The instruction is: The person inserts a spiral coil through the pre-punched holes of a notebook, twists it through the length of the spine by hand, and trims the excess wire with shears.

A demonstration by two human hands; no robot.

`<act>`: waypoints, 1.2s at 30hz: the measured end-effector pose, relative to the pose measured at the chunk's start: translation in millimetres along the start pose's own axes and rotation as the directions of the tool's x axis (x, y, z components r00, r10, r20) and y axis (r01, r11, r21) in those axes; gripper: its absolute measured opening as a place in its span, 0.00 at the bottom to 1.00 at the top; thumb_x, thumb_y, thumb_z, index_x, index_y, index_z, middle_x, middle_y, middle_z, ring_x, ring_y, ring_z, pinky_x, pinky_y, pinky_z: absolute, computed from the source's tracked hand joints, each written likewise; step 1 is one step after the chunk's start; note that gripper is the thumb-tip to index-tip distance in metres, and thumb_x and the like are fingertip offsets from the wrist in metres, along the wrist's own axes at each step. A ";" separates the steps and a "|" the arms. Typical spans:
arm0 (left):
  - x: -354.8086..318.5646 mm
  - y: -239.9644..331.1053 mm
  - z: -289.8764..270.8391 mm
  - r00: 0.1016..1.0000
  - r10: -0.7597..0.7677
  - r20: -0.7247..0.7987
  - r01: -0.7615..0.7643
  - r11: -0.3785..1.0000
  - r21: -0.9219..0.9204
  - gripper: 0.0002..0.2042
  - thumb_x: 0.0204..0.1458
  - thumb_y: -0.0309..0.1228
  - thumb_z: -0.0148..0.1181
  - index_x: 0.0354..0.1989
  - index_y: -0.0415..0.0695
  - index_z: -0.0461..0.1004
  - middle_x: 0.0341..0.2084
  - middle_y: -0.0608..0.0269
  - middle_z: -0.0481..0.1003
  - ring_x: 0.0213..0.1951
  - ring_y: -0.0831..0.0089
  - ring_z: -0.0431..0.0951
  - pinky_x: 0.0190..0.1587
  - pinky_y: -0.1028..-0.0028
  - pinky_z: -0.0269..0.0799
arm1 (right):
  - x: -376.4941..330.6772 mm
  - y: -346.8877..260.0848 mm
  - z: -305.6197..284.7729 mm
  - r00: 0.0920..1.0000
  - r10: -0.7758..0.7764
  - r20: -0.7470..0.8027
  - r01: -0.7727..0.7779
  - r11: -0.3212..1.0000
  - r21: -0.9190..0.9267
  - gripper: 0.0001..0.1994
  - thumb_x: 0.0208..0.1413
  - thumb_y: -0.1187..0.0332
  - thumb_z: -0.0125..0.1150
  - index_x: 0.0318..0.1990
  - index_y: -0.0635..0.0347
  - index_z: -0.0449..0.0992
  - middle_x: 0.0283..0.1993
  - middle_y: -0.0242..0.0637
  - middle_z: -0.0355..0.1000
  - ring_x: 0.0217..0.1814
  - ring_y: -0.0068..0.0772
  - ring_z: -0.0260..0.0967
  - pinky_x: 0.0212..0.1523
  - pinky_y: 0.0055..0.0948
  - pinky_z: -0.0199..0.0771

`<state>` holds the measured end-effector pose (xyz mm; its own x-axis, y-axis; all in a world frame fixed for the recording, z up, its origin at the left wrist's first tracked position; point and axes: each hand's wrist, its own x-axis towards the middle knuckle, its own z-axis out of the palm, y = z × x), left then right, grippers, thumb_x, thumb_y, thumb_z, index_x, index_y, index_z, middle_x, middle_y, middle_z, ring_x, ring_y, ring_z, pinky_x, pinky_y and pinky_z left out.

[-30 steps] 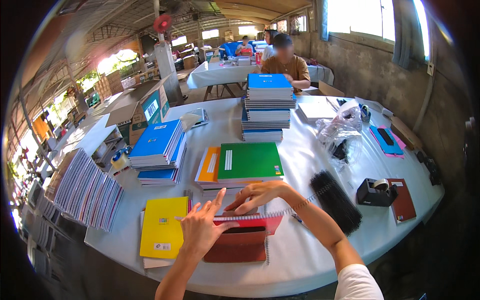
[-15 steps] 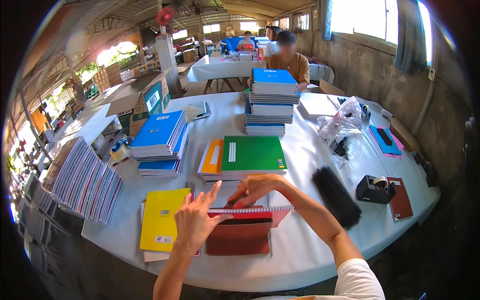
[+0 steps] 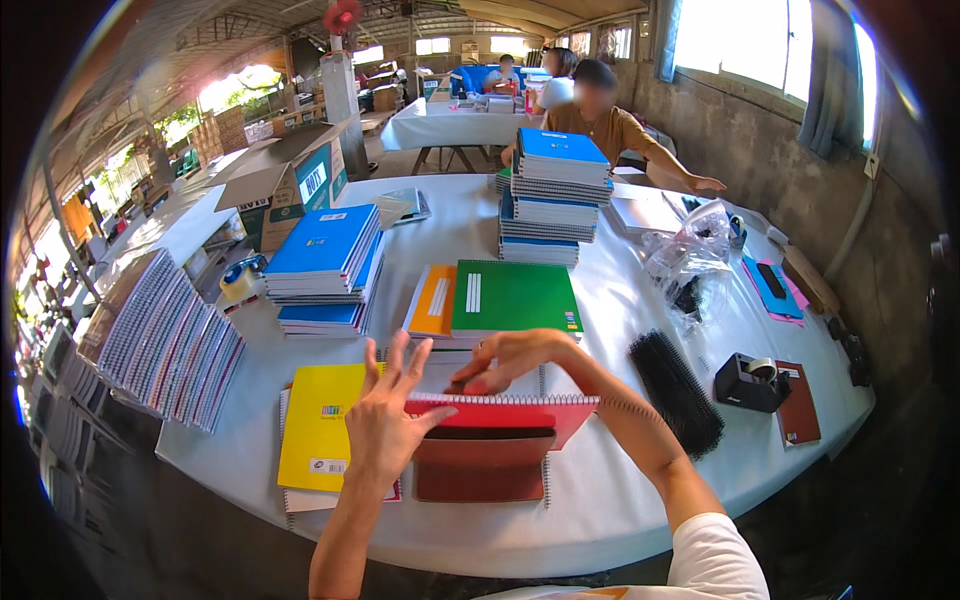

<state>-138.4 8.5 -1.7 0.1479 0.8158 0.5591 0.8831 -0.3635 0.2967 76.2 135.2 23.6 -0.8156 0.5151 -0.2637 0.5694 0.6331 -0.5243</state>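
A red spiral notebook (image 3: 575, 420) stands tilted with its coil edge up, leaning at a reddish-brown stand-like cover (image 3: 480, 484). My left hand (image 3: 385, 430) is at its left end, fingers spread and thumb laid along the coil. Behind the coil, my right hand (image 3: 520, 358) is closed around a small dark tool (image 3: 457, 387), mostly hidden by the fingers. A length of loose coil sticks out past the notebook's right end, over my right forearm. To the left lies a yellow spiral notebook (image 3: 320, 430) on other notebooks.
Green (image 3: 515, 300) and orange notebooks (image 3: 432, 305) lie ahead. Stacks of blue notebooks (image 3: 320, 240) and spiral notebooks (image 3: 165, 340) stand left, a taller blue stack (image 3: 562, 150) farther off. Rightward are black coils (image 3: 675, 390), a tape dispenser (image 3: 750, 383) and clear plastic (image 3: 690, 250). A co-worker (image 3: 600, 125) sits opposite.
The view has shifted a little. My right hand has moved slightly along the coil, and my left fingers are more upright. The co-worker's arm now reaches out toward the right.
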 end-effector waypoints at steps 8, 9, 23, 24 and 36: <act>-8.2 -17.4 33.8 0.952 -0.301 -0.051 0.188 0.711 -0.678 0.56 0.35 0.36 0.78 0.72 0.49 0.43 0.66 0.43 0.55 0.67 0.49 0.56 0.60 0.60 0.66 | -0.3 41.4 6.7 0.962 -0.181 -0.204 0.242 0.911 0.334 0.24 0.55 0.48 0.58 0.51 0.55 0.79 0.47 0.40 0.78 0.46 0.31 0.75 0.45 0.25 0.72; -9.4 -18.6 40.1 0.941 -0.337 -0.040 0.190 0.621 -0.760 0.56 0.36 0.34 0.78 0.72 0.48 0.42 0.66 0.43 0.56 0.67 0.51 0.56 0.60 0.61 0.66 | 2.7 48.7 11.7 0.886 -0.324 -0.332 0.411 0.880 0.237 0.22 0.55 0.51 0.58 0.50 0.55 0.79 0.46 0.40 0.78 0.45 0.32 0.75 0.45 0.25 0.73; -25.5 -23.0 77.6 0.893 -0.448 -0.025 0.130 0.310 -0.942 0.44 0.40 0.24 0.73 0.68 0.39 0.54 0.59 0.46 0.65 0.62 0.66 0.63 0.47 0.74 0.75 | -1.6 71.9 6.7 0.920 -0.293 -0.261 0.381 0.824 0.420 0.29 0.51 0.41 0.56 0.53 0.52 0.78 0.47 0.43 0.77 0.46 0.36 0.75 0.48 0.30 0.71; -21.9 -14.7 78.2 0.900 -0.437 0.000 0.145 0.300 -0.943 0.45 0.41 0.24 0.73 0.68 0.38 0.52 0.58 0.46 0.67 0.60 0.66 0.66 0.48 0.74 0.75 | -12.1 74.9 2.7 0.848 -0.422 -0.320 0.529 0.703 0.475 0.29 0.51 0.41 0.56 0.54 0.49 0.77 0.47 0.43 0.78 0.45 0.35 0.75 0.48 0.29 0.71; -23.4 -21.3 74.4 0.887 -0.460 0.026 0.137 0.209 -0.968 0.44 0.43 0.24 0.72 0.69 0.38 0.51 0.57 0.49 0.68 0.57 0.70 0.68 0.49 0.77 0.73 | 2.4 45.3 -2.7 0.972 -0.197 -0.129 0.217 0.961 0.172 0.26 0.52 0.46 0.59 0.52 0.55 0.78 0.50 0.45 0.76 0.55 0.38 0.72 0.58 0.27 0.67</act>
<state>-127.5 30.7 -78.7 -0.2633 0.9031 0.3392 -0.2260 -0.3996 0.8884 100.3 166.6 1.4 -0.8912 0.4509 -0.0485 0.3523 0.6211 -0.7001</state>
